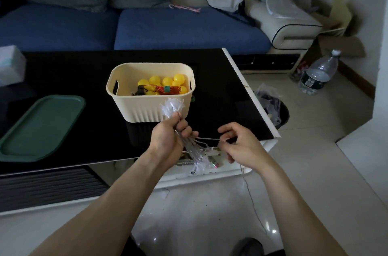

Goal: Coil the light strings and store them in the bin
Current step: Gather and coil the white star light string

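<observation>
Clear-white star-bulb light string [172, 106] on thin silver wire, bunched, gripped in left hand [168, 137] above tabletop's near edge; wire pinched by right hand [237, 146]. Ribbed cream plastic bin [151, 109] just behind, holding yellow ball lights [161, 82].

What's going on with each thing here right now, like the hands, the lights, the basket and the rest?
Left hand: grips a bundle of clear light string.
Right hand: pinches the wire stretched from the bundle.
Bin: upright on the black table, holding yellow ball lights.
Green tray: lying flat.
Water bottle: upright on the floor.
</observation>
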{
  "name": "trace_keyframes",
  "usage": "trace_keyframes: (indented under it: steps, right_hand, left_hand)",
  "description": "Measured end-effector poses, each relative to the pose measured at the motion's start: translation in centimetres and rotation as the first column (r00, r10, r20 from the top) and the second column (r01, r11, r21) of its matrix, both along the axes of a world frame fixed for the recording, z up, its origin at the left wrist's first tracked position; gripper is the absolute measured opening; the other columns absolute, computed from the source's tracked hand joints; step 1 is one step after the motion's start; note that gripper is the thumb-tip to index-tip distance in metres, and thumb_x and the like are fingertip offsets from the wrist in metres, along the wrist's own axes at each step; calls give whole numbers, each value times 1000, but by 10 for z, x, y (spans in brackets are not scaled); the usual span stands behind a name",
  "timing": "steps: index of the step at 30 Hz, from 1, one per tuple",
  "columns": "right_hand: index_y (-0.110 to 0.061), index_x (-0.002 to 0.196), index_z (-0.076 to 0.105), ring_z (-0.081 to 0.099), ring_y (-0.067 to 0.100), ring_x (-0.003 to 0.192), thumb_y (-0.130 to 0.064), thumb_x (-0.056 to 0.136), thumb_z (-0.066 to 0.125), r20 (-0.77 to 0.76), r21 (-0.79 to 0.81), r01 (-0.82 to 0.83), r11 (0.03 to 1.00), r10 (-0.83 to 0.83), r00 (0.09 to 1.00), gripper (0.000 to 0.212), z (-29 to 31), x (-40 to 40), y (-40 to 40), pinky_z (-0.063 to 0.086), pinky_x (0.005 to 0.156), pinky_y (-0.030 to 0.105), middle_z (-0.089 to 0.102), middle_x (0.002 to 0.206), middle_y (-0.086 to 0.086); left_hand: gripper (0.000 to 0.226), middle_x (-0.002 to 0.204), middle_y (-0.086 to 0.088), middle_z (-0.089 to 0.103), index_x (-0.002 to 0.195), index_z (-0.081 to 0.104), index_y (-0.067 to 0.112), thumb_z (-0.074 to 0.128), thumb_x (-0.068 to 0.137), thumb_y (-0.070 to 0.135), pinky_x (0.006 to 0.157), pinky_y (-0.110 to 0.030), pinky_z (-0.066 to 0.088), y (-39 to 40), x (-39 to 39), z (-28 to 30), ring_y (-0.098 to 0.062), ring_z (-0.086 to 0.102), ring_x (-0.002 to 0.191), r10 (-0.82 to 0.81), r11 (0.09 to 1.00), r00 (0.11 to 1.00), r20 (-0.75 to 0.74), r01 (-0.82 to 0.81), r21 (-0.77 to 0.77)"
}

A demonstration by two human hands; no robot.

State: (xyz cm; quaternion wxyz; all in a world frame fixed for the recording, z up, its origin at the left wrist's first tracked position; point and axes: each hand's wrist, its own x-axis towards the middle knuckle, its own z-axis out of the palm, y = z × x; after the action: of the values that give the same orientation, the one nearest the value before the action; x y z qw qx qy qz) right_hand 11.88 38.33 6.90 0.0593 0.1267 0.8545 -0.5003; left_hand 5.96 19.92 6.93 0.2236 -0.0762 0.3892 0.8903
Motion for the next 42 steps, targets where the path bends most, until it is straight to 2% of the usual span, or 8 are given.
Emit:
trace_keyframes:
  steps: [3, 8, 11, 20, 25, 32, 36, 42]
  right_hand:
    - [-19, 106, 62, 58, 1, 46, -17, 85, 80, 46, 64, -55, 996, 52, 998, 28, 0, 1, 16, 48, 49, 21, 65, 106, 1]
    - [-14, 91, 69, 64, 7, 61, -22, 79, 86, 234, 119, -164, 979, 133, 963, 22, 0, 8, 44, 54, 62, 23, 71, 80, 2]
    - [-13, 90, 71, 63, 8, 62, -20, 81, 84, 188, 71, -111, 991, 96, 977, 17, 2, 10, 52, 53, 63, 23, 70, 71, -3]
    - [-21, 74, 75, 62, 1, 61, -22, 79, 86, 81, 115, -205, 972, 197, 977, 13, 2, 7, 23, 48, 61, 16, 74, 75, -2]
    - [-32, 83, 76, 70, 2, 79, -23, 87, 78, 32, 173, -258, 951, 256, 966, 10, -3, 2, 7, 58, 73, 22, 76, 84, -11]
    - [-23, 98, 77, 71, 4, 81, -12, 90, 74, 29, 162, -283, 945, 282, 959, 14, -8, 1, -2, 60, 81, 30, 75, 89, -9]
    - [-19, 84, 67, 72, 16, 66, -22, 77, 87, -36, 90, -208, 974, 212, 977, 22, -5, 2, -8, 63, 68, 39, 73, 76, 2]
    - [-19, 78, 65, 67, 6, 58, -23, 76, 89, -26, 92, -253, 963, 256, 966, 24, -6, 4, -13, 52, 56, 22, 67, 63, -13]
  left_hand:
    - [27, 60, 4, 26, 81, 44, 17, 34, 106, 19, 52, -26, 34, -4, -5, -2, -11, 27, 48, 35, 998, 999, 12, -35, -50]
    - [28, 57, 4, 25, 75, 44, 17, 38, 102, 19, 45, -25, 24, -12, -11, -4, -12, 22, 47, 157, 982, 985, 67, -148, -117]
    - [24, 57, 4, 25, 76, 45, 17, 42, 99, 17, 45, -25, 23, -11, -12, -4, -12, 22, 47, 185, 970, 981, 59, -172, -174]
    - [11, 60, -6, 45, 93, 52, 5, 47, 99, 12, 53, -35, 47, -1, -4, -5, -20, 49, 53, 57, 958, 998, -26, -62, -281]
    - [23, 67, -14, 59, 92, 57, -4, 45, 102, 11, 74, -47, 60, 7, 2, -7, -32, 68, 68, -32, 926, 999, -40, 15, -377]
    - [21, 83, -23, 66, 103, 54, -5, 40, 105, 11, 86, -62, 54, 17, 12, -15, -43, 66, 85, -215, 807, 977, -5, 174, -565]
    - [25, 85, -22, 65, 110, 53, -9, 40, 104, 11, 69, -47, 60, 20, 17, -18, -40, 68, 75, -299, 751, 954, 27, 252, -611]
    - [28, 81, -31, 65, 96, 61, -8, 39, 101, 9, 54, -35, 48, 16, 17, -22, -25, 56, 48, -491, 541, 862, 124, 413, -732]
